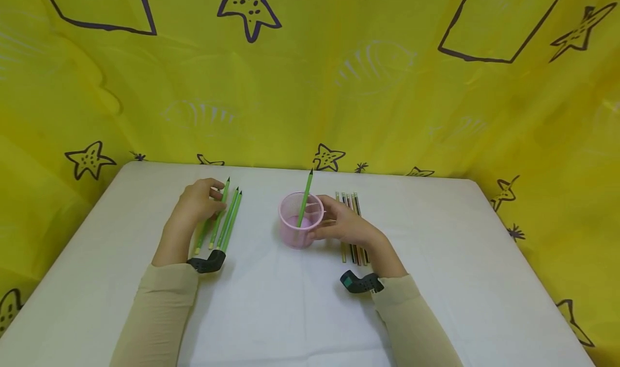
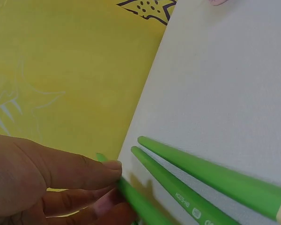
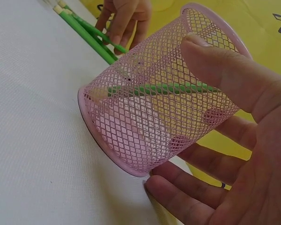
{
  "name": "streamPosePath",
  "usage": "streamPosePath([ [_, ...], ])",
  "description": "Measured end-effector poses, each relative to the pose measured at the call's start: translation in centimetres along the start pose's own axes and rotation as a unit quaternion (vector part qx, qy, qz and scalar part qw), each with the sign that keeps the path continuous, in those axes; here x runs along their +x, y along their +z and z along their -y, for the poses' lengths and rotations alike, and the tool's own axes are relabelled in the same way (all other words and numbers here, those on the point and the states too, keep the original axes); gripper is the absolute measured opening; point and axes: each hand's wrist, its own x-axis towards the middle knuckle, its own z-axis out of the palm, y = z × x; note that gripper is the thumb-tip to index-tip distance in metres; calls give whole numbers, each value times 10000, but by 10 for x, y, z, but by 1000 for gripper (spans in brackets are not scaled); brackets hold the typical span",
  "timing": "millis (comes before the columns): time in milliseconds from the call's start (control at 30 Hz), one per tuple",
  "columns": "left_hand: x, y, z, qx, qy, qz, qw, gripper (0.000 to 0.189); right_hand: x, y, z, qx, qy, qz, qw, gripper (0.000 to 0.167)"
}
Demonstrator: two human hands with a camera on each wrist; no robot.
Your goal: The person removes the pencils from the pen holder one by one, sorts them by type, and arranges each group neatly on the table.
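Note:
My left hand (image 1: 195,203) pinches a green pencil (image 2: 136,199) between thumb and fingers, its dark tip pointing toward the back of the table. Just right of it, more green pencils (image 1: 233,220) lie side by side on the white cloth. At the table's middle, my right hand (image 1: 347,224) grips a pink mesh pencil cup (image 3: 131,136), thumb near the rim and fingers round the far side. One green pencil (image 1: 306,193) leans inside the cup, tip up. In the right wrist view the cup appears tilted by the camera's angle.
A row of several striped or dark pencils (image 1: 356,255) lies partly under my right forearm. The white-covered table (image 1: 286,313) meets a yellow curtain (image 1: 310,103) with starfish drawings at its back and sides. Dark wrist cameras (image 1: 360,282) sit at both cuffs.

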Motion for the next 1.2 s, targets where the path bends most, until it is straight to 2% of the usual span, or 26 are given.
streamPosePath([
  [267, -4, -4, -5, 181, 110, -89, 9997, 55, 0, 0, 1, 51, -26, -4, 10000, 76],
  [433, -5, -6, -7, 51, 175, -6, 9998, 54, 0, 0, 0, 21, -9, 1, 10000, 76],
  [567, -7, -7, -10, -270, 288, 99, 9992, 54, -1, 0, -1, -34, -21, -28, 10000, 76],
  [700, -7, -6, -8, -765, 604, 240, 9949, 51, -1, 0, -1, -58, -47, -29, 10000, 77],
  [900, -5, -4, -9, -1597, 1006, 501, 9807, 48, -2, 1, 0, -65, -21, -36, 10000, 77],
  [1100, -6, -3, -20, -2576, 1216, 930, 9540, 48, -2, 1, 1, -67, -26, -38, 10000, 76],
  [1200, -11, -4, -29, -2808, 1446, 1058, 9429, 47, -1, 2, 1, -64, -49, -29, 10000, 76],
])
